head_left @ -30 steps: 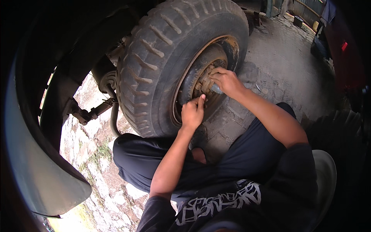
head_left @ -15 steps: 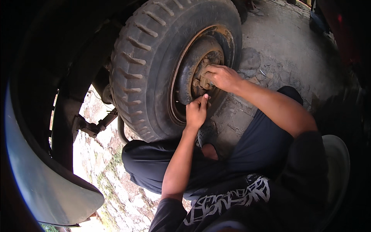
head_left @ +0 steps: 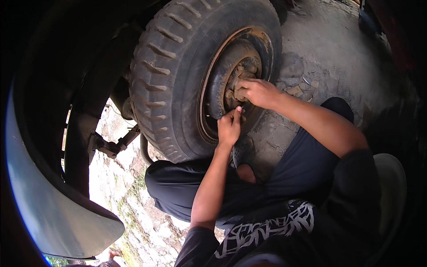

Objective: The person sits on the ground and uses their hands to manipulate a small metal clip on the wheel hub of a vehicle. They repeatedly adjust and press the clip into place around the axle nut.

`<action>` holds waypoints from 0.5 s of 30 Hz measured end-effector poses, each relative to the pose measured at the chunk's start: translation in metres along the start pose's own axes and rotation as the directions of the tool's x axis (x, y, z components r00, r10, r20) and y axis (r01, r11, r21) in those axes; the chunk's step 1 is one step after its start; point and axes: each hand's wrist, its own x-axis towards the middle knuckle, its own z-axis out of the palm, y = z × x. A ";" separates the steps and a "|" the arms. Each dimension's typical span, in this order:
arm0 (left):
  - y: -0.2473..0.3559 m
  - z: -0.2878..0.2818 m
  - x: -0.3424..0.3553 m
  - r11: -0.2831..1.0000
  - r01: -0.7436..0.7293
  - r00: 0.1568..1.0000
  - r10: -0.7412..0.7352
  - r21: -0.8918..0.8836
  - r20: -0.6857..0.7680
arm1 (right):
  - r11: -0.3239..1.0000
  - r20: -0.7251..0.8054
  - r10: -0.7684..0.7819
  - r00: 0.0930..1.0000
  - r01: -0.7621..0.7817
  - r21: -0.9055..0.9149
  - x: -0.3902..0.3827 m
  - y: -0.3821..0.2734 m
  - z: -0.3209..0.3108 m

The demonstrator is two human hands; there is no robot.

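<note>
A large wheel with a worn, chunky-lugged tyre (head_left: 184, 66) stands in front of me. Its rusty rim (head_left: 207, 95) surrounds a dirty brown hub (head_left: 240, 71) with several wheel nuts. Over the hub's near side my right hand (head_left: 259, 92) bends its fingers closed, hiding what lies under the fingertips. Lower on the hub, near the rim's bottom edge, is my left hand (head_left: 229, 127), fingers curled and thumb pointing up. Whatever it pinches there is too small or covered to make out. The two hands are close together but apart.
A pale curved fender (head_left: 62, 191) arches at the left, with dark underbody metal (head_left: 104, 144) behind the tyre. Grey cracked ground (head_left: 324, 53) with loose stone chips (head_left: 296, 90) lies to the right. My crossed legs (head_left: 178, 184) sit just below the wheel.
The view has shifted slightly, so the whole scene sits a little further right. My right hand's fingers are slightly lower on the hub. The left hand stays at the hub's lower edge.
</note>
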 end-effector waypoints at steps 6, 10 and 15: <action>-0.007 0.005 0.009 0.999 0.019 0.999 -0.018 -0.041 0.035 | 0.991 0.284 0.135 0.949 -0.131 -0.034 -0.006 -0.020 0.013; -0.021 0.005 0.013 0.790 0.343 0.936 -0.244 -0.508 0.253 | 0.948 0.261 0.228 0.938 -0.275 0.162 0.001 -0.027 0.006; -0.001 0.000 0.011 0.566 0.341 0.940 -0.191 -0.750 0.283 | 0.961 0.057 0.087 0.995 -0.099 0.256 -0.020 -0.028 0.007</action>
